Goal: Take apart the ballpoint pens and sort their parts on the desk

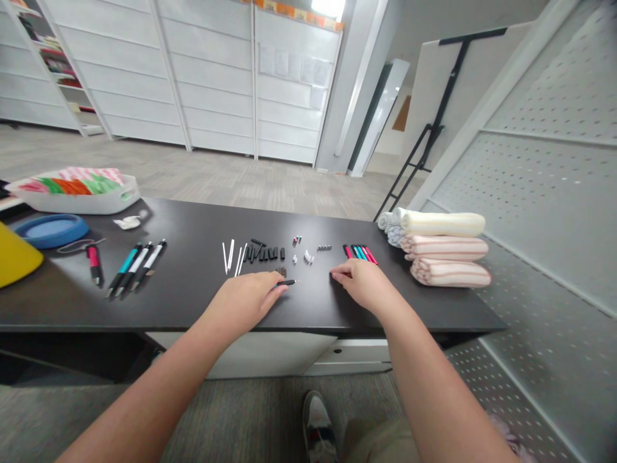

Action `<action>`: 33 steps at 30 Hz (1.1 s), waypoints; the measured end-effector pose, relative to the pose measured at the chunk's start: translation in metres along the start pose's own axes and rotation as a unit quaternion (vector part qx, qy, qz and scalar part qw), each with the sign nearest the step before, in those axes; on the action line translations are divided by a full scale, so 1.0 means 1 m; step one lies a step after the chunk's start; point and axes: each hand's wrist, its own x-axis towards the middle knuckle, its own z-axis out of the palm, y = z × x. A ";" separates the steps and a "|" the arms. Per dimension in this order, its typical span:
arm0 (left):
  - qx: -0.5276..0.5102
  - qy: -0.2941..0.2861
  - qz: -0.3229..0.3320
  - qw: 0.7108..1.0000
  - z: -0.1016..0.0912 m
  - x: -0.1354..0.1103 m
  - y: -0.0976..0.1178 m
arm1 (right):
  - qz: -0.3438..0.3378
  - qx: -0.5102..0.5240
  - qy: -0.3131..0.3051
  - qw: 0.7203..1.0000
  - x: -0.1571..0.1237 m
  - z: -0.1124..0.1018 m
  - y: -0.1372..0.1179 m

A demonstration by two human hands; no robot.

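Observation:
My left hand (248, 299) is closed round a partly assembled pen (288, 283), whose black front end and thin tip point right. My right hand (361, 281) has its fingers pinched together just above the table, with a small dark piece at the fingertips that I cannot make out. Beyond the left hand lie white refill tubes (231, 256), several black grips (270, 253) and small springs (280, 271). Between the hands and farther back are small white parts (308, 257), red-tipped bits (296, 240) and metallic pieces (324, 247). Coloured pen barrels (360, 252) lie just beyond the right hand.
On the dark table (193, 302), several pens (135, 269) lie to the left. Farther left are a blue round dish (51, 230), a yellow object (17, 256) and a white basket (77, 200) of colourful cloth. Rolled towels (446, 247) are stacked right, beside a perforated panel (540, 193).

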 end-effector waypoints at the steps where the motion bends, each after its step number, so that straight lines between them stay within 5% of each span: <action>1: 0.003 0.001 -0.001 1.000 0.000 0.000 0.000 | 0.008 0.002 -0.002 1.000 0.000 -0.001 -0.001; 8: 0.014 0.009 -0.010 1.000 0.002 0.001 -0.001 | 0.088 0.031 0.025 0.995 0.003 0.001 0.003; 18: 0.055 -0.022 -0.015 0.998 -0.002 0.001 0.003 | 0.085 -0.089 0.007 0.992 0.003 -0.006 -0.006; 33: 0.066 -0.032 -0.016 0.997 -0.006 0.001 0.007 | 0.059 -0.044 0.070 0.995 0.017 0.015 0.008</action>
